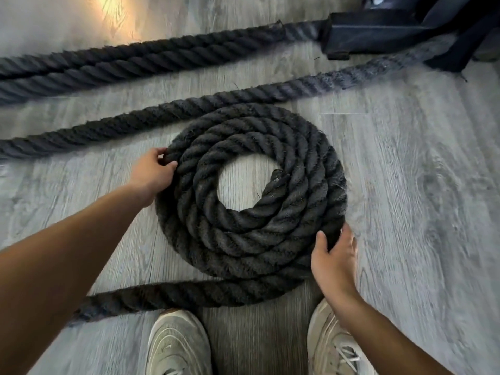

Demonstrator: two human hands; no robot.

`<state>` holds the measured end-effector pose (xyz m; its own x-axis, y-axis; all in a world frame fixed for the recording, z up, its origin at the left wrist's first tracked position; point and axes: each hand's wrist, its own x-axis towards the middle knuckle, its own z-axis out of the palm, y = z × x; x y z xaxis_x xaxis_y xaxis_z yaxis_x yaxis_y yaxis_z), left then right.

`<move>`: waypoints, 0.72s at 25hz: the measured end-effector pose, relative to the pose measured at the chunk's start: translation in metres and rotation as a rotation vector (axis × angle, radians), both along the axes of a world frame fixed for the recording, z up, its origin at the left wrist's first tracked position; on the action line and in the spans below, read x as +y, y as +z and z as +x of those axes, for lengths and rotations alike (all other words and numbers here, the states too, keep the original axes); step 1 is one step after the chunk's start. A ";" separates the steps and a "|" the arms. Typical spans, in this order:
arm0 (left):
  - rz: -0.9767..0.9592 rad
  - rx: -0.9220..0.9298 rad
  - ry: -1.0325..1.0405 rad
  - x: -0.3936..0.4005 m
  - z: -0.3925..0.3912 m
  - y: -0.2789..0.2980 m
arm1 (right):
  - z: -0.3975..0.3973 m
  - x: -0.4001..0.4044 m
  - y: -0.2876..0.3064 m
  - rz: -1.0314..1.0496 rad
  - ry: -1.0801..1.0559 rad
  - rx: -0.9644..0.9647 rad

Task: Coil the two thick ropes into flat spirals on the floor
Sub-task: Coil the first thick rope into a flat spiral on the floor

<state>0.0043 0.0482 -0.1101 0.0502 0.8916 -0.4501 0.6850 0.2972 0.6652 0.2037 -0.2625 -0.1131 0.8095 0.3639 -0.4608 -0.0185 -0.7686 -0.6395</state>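
Grey plank floor [405, 185]. Black coil [251, 190] lies flat at centre, several turns round an open middle; its tail [162, 296] runs left, near the shoes [178, 345]. More rope [135, 60] lies beyond, reaching a dark frame [378, 33]. Left hand [154, 173] clamps the coil's left edge; right hand [334, 262] grips its lower-right rim.

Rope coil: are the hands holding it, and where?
Yes. The left hand grips the coil's outer turn at its left edge; the right hand cups the outer turn at lower right.
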 end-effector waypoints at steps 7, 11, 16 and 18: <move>-0.063 -0.072 0.229 -0.074 -0.026 -0.009 | 0.091 0.066 0.004 -0.058 0.156 -0.112; -0.207 -0.119 0.345 -0.133 -0.033 -0.007 | 0.133 0.107 0.006 -0.006 0.214 -0.148; -0.091 -0.245 0.318 -0.082 -0.020 0.012 | 0.085 0.063 -0.003 -0.013 0.039 -0.141; -0.050 -0.196 0.198 -0.046 -0.007 0.016 | 0.046 0.026 -0.001 -0.004 -0.010 -0.117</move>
